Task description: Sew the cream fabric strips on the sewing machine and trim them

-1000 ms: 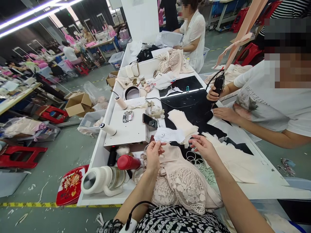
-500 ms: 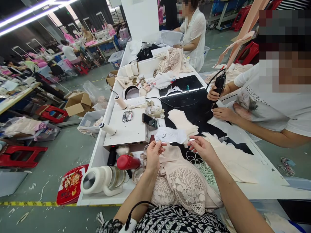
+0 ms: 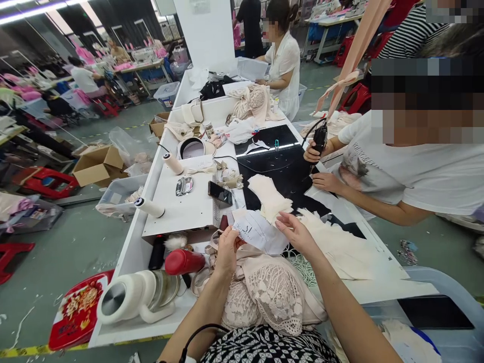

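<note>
A white paper pattern piece (image 3: 257, 231) with dark handwriting and drawn lines is pinched at its left end by my left hand (image 3: 228, 249). At its upper right edge is my right hand (image 3: 297, 233), fingers stretched out and slightly apart; I cannot tell whether they touch the paper. Below both hands, a beige lace bra (image 3: 274, 290) lies bunched against my patterned clothing. Cream fabric pieces (image 3: 268, 194) lie just beyond the paper. Pale green cord (image 3: 304, 267) is coiled under my right forearm.
A white machine box (image 3: 181, 201) carries thread cones and a phone (image 3: 220, 192). A red bottle (image 3: 184, 262) and a white kettle (image 3: 132, 297) stand at left. Across the table, a co-worker's hand holds a black corded tool (image 3: 319, 138) over dark material.
My left hand has taken hold of the paper pattern piece, which is now raised and tilted. My right hand has come in toward its right end. The view has shifted to the right.
</note>
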Demonstrator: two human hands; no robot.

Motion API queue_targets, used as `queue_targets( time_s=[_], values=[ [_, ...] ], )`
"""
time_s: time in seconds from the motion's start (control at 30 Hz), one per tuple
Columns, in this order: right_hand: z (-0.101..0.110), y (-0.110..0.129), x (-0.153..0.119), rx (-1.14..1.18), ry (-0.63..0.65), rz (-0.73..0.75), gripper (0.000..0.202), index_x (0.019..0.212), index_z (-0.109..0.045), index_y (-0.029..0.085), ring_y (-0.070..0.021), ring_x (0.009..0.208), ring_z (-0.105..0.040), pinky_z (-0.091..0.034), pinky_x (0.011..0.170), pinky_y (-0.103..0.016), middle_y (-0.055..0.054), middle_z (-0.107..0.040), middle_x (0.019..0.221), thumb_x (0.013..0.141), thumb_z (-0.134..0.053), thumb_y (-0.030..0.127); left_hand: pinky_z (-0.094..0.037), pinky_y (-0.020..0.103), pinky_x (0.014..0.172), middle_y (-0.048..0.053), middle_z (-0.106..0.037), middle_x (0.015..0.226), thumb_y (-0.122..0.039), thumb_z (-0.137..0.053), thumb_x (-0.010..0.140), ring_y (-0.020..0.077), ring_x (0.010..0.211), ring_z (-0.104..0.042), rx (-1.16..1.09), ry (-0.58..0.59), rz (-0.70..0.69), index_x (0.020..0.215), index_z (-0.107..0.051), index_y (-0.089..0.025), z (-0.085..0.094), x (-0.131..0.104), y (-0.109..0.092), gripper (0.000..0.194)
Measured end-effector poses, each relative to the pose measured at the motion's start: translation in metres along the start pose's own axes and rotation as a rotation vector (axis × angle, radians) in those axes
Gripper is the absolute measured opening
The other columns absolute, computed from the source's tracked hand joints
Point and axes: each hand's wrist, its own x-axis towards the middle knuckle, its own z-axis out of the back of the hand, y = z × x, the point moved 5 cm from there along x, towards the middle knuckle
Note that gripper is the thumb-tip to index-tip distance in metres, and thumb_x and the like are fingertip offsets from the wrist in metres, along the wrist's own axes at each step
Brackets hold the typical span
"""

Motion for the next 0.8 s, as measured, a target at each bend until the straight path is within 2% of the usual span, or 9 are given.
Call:
queue_targets(
  time_s=[0.13,0.2,0.27,0.33,0.4,0.47,0.67,0.8],
  values=[
    [-0.017,0.011,-0.013,0.075,0.278,-0.086,0.052,0.104,-0.063,0.019,-0.0216,0.077,-0.066,-0.050,0.066,-0.032,-0.005,-0.071,0.084,0.072,-0.070,0.059,-0.046,0.022,0.056,-0.004,-0.058,0.059,-0.037,-0.074,0.064,0.0088,0.053,-0.051,0.006,0.015,-0.027,0.072,-0.058,-0.017,0.000,0.003,0.001,0.027],
    [-0.025,0.016,-0.017,0.153,0.349,-0.110,0.048,0.097,-0.063,0.019,-0.0185,0.067,-0.063,-0.046,0.056,-0.028,-0.003,-0.070,0.079,0.071,-0.071,0.058,-0.047,0.022,0.058,-0.002,-0.063,0.065,-0.041,-0.076,0.065,0.0097,0.056,-0.054,-0.011,-0.008,-0.034,0.078,-0.060,-0.017,0.001,0.003,0.001,0.032],
    [-0.028,0.019,-0.018,0.202,0.334,-0.100,0.043,0.089,-0.062,0.020,-0.0157,0.060,-0.059,-0.042,0.052,-0.026,-0.001,-0.068,0.074,0.070,-0.072,0.057,-0.051,0.024,0.063,0.002,-0.069,0.079,-0.045,-0.077,0.067,0.0121,0.066,-0.060,-0.020,-0.011,-0.028,0.088,-0.064,-0.017,0.000,0.004,0.002,0.037],
    [-0.029,0.020,-0.017,0.226,0.278,-0.087,0.042,0.086,-0.061,0.020,-0.0146,0.057,-0.057,-0.041,0.051,-0.025,0.000,-0.066,0.069,0.068,-0.073,0.056,-0.053,0.027,0.068,0.006,-0.071,0.089,-0.047,-0.077,0.069,0.0147,0.074,-0.063,0.011,0.056,0.000,0.095,-0.067,-0.016,-0.004,0.003,0.005,0.041],
    [-0.029,0.019,-0.015,0.239,0.248,-0.083,0.041,0.086,-0.060,0.021,-0.0147,0.057,-0.056,-0.041,0.052,-0.026,0.001,-0.066,0.068,0.067,-0.073,0.055,-0.054,0.028,0.072,0.007,-0.072,0.090,-0.047,-0.078,0.069,0.0158,0.077,-0.064,0.061,0.150,0.034,0.094,-0.070,-0.015,-0.010,0.002,0.009,0.042],
    [-0.030,0.019,-0.015,0.238,0.246,-0.081,0.042,0.086,-0.060,0.020,-0.0145,0.057,-0.056,-0.041,0.052,-0.026,0.000,-0.065,0.068,0.068,-0.072,0.056,-0.054,0.027,0.073,0.008,-0.073,0.091,-0.046,-0.081,0.067,0.0162,0.078,-0.065,0.086,0.187,0.048,0.091,-0.072,-0.015,-0.011,0.002,0.011,0.040],
    [-0.029,0.018,-0.014,0.163,0.296,-0.063,0.042,0.084,-0.060,0.019,-0.0128,0.055,-0.052,-0.037,0.049,-0.024,0.001,-0.061,0.065,0.068,-0.071,0.056,-0.053,0.027,0.070,0.008,-0.074,0.089,-0.048,-0.081,0.065,0.0164,0.077,-0.065,0.054,0.065,0.000,0.085,-0.071,-0.014,-0.003,0.006,0.009,0.040],
    [-0.026,0.018,-0.015,0.149,0.312,-0.075,0.042,0.086,-0.062,0.018,-0.0145,0.061,-0.056,-0.039,0.052,-0.025,-0.002,-0.065,0.074,0.069,-0.071,0.055,-0.053,0.027,0.070,0.008,-0.074,0.090,-0.050,-0.082,0.062,0.0169,0.077,-0.066,0.011,-0.010,-0.041,0.089,-0.071,-0.015,0.000,0.005,0.004,0.045]
  ],
)
